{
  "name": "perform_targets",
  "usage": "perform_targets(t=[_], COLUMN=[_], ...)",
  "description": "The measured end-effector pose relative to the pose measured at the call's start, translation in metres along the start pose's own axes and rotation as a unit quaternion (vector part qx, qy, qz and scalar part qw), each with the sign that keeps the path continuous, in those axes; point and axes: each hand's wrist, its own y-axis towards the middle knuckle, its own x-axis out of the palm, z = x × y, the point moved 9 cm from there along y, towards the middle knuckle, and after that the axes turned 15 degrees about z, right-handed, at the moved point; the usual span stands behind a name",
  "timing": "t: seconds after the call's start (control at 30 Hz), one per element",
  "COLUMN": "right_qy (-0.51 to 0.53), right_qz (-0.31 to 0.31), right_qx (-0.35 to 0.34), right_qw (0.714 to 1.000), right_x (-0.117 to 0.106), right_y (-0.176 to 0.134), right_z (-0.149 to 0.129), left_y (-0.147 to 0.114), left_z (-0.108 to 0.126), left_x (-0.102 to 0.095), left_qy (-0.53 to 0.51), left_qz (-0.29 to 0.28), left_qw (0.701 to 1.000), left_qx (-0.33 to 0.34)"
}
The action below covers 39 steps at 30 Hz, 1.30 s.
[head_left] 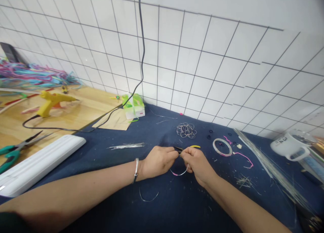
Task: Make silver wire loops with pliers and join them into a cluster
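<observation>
My left hand (159, 161) and my right hand (198, 164) meet over the dark blue cloth (111, 206), fingers closed in a pinch. A thin wire ring (181, 174) with a short pink wrapped section hangs between them, its upper part hidden by my fingers. Just beyond the fingertips are the dark jaws of pliers (178, 148). A yellow handle (195, 146) shows behind my right hand; I cannot tell whether the pliers are held or lying there. Below my left hand lies a loose curved wire (149, 200).
Wire rings (186, 130) lie in a heap beyond my hands, straight wires (128, 146) to the left. On the right are a tape roll (214, 148), long wires (275, 175) and a white mug (285, 147). A yellow glue gun (48, 104) and scissors (15, 152) lie left.
</observation>
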Motion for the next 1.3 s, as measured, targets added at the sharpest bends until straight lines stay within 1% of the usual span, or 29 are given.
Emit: perform_targets(t=[0.13,0.27,0.57,0.83,0.9,1.07,1.3], right_qy=[0.002,-0.004,0.01,0.017,0.017,0.013,0.012], right_qz=[0.0,0.004,-0.002,-0.007,-0.006,-0.001,-0.001], right_qx=[0.003,0.003,0.011,0.018,0.018,0.009,0.02], right_qw=[1.0,1.0,1.0,1.0,1.0,1.0,1.0], right_x=[-0.001,-0.001,0.0,0.001,0.0,-0.001,0.0], right_y=[0.0,0.0,-0.001,-0.002,-0.001,0.001,-0.001], right_z=[0.001,0.0,0.001,0.002,0.002,0.002,0.005], left_y=[0.0,0.0,0.0,-0.001,-0.001,-0.002,-0.002], left_z=[0.001,-0.001,0.001,0.009,0.007,-0.002,-0.001], left_x=[0.0,-0.002,0.0,0.004,0.003,0.002,0.006], left_qy=[0.01,0.011,0.034,0.068,0.067,0.058,0.06], left_qz=[-0.007,0.003,-0.012,-0.031,-0.029,-0.013,-0.025], left_qw=[1.0,1.0,0.999,0.994,0.994,0.998,0.997], left_qx=[0.005,0.0,0.02,0.083,0.075,0.027,0.04])
